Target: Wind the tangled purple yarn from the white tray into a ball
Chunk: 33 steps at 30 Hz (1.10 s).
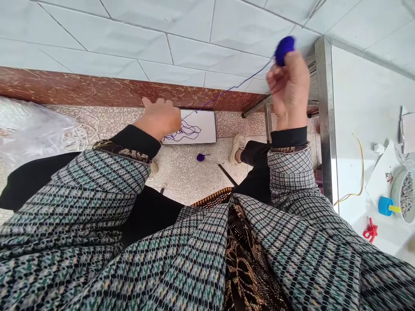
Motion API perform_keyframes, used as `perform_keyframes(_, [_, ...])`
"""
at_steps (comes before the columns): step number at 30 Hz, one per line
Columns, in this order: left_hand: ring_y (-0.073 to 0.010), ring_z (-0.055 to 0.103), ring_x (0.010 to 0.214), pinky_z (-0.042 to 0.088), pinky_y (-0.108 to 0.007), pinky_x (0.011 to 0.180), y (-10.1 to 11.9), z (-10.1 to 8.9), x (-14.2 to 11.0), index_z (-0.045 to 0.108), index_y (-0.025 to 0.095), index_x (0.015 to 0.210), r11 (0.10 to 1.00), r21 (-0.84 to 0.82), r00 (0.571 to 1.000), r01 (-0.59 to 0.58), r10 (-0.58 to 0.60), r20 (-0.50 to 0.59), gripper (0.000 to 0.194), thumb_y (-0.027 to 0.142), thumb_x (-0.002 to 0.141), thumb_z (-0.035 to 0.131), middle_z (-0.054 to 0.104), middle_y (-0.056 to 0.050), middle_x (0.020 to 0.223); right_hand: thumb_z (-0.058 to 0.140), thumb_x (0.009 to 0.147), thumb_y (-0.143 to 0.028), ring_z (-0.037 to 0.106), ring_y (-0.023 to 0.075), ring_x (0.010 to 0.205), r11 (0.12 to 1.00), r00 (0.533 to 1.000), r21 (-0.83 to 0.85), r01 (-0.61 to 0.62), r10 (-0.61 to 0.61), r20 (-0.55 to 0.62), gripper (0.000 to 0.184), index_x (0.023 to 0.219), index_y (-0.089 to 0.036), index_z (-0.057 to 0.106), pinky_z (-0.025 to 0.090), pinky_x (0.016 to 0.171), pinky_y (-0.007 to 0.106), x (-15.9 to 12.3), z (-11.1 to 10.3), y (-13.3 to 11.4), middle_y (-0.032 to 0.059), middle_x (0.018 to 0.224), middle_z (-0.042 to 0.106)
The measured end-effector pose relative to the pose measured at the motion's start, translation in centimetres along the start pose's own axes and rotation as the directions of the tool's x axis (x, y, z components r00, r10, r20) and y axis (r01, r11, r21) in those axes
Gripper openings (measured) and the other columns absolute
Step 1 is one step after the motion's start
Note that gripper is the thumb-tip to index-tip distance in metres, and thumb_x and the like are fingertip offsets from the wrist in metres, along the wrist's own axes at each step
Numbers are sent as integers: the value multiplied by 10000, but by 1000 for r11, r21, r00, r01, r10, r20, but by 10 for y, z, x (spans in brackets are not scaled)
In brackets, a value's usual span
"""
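Note:
My right hand (288, 88) is raised and closed round a small ball of purple yarn (284, 48). A thin purple strand (233, 87) runs from the ball down and left toward my left hand (159, 117), which is held out over the floor with its fingers curled; the strand seems to pass through it. Beyond that hand a loose tangle of purple yarn (186, 131) lies on a white board (207, 126) on the floor. A second small purple ball (200, 157) sits on the floor between my feet.
A steel-edged white table (363, 99) stands at the right with a yellow cord (360, 168), a blue spool (385, 206), red thread (370, 231) and a bowl (403, 194). A clear plastic bag (35, 127) lies at the left. A tiled wall is ahead.

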State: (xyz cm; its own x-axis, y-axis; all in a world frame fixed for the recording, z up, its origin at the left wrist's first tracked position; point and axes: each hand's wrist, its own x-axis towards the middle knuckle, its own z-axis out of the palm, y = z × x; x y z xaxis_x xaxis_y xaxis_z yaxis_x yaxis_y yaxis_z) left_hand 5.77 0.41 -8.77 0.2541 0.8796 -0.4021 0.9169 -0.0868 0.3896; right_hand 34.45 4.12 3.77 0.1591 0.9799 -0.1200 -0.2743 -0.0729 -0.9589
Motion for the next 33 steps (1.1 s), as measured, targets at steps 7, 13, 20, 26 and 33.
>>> perform_keyframes(7, [-260,717,1226,585,-447,1150,52,-15,-9,610,201,1575,646,-624,890,-439,221,-398,555,232,1021,620,765,-99,1437,784,948,-110,540,93,688,908,813,-267,-323,411,412,239,1084,-197,609,613,681,176,-34,46,52,-41,813,617])
perform_keyframes(13, [-284,761,1093,582,-435,1052,59,-6,-14,782,197,1129,830,-342,844,-441,254,-473,308,276,1077,489,814,-103,1113,850,903,-257,608,147,741,971,914,-152,-187,229,335,288,1020,-261,587,630,711,237,-18,39,62,-20,848,638])
perform_keyframes(20, [-265,735,991,563,-388,984,45,-33,-24,794,171,1066,893,-135,865,-429,363,-346,258,190,1034,538,812,-121,1084,820,730,57,487,122,712,803,720,-595,-29,429,545,403,846,-226,556,430,532,194,-8,25,68,-43,758,621])
perform_keyframes(26, [-189,610,788,520,-316,863,34,-45,-18,701,175,844,919,-259,946,-298,249,-206,189,150,988,581,688,-37,805,733,965,-193,530,91,653,932,694,-260,-252,362,622,224,1047,-221,525,571,616,176,-17,35,52,-32,854,615])
perform_keyframes(33, [-145,503,652,480,-320,821,46,-53,-32,655,164,715,847,-430,941,-311,338,-14,205,140,909,595,534,8,666,730,852,12,476,101,653,886,829,-461,-38,285,480,304,885,-224,541,457,553,168,-14,40,70,-31,779,574])
